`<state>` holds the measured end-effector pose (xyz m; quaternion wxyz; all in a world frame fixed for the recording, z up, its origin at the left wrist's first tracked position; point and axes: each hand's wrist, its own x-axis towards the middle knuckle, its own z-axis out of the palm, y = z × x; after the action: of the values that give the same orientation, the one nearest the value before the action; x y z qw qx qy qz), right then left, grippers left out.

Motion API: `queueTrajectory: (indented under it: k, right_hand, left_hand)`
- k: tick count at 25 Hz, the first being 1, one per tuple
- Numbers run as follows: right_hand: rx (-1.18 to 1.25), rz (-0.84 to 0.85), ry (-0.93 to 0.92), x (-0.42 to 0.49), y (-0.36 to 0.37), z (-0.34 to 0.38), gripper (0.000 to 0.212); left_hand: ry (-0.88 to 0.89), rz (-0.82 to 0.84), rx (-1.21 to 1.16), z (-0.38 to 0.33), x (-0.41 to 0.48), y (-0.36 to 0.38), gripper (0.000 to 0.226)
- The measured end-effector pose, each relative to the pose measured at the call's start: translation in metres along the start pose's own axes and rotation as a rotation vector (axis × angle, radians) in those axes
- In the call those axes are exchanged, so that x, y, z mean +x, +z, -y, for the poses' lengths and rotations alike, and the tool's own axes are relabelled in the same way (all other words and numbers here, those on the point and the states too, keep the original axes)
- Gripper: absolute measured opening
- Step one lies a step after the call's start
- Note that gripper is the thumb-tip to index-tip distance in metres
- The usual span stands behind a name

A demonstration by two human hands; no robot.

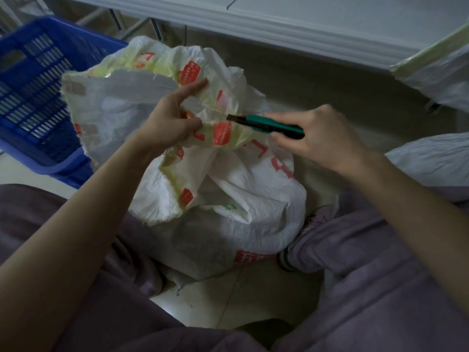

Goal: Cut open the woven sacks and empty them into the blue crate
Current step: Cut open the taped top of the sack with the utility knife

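Note:
A white woven sack [228,212] with red printed labels and yellowish tape stands on the floor between my knees, its top crumpled and partly open. My left hand [170,120] pinches the taped top edge of the sack, index finger stretched out. My right hand [322,138] grips a teal utility knife [269,124], its blade tip touching the taped fabric just right of my left hand. The blue crate [33,102] sits at the left, behind the sack's raised flap.
More white sacks lie at the right [431,161] and upper right [441,77]. A white ledge [304,29] runs across the back. My legs in purple trousers flank the sack on a pale tiled floor [215,306].

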<state>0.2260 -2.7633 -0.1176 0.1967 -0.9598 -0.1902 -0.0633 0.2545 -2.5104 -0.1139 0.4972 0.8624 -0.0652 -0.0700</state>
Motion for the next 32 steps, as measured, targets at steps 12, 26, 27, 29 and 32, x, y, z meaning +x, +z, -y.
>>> queueTrajectory:
  k: [12,26,27,29,32]
  right_hand:
    - [-0.038,0.027,-0.086,0.01,-0.003,-0.004,0.038]
    - [-0.197,0.193,-0.029,0.012,0.013,-0.01,0.043]
    - [-0.192,0.198,-0.024,0.011,0.011,-0.01,0.043]
    - [-0.161,0.189,0.002,0.008,0.003,-0.013,0.043]
    - [-0.152,0.195,0.0,0.007,0.003,-0.012,0.042]
  left_hand:
    - [0.015,-0.003,0.024,0.008,-0.005,-0.011,0.066]
    - [0.009,0.011,0.023,0.012,-0.009,-0.022,0.067]
    - [0.004,0.015,0.04,0.013,-0.009,-0.023,0.068]
    - [0.001,0.021,0.052,0.015,-0.009,-0.023,0.069]
    - [-0.029,0.04,0.077,0.023,-0.008,-0.018,0.068]
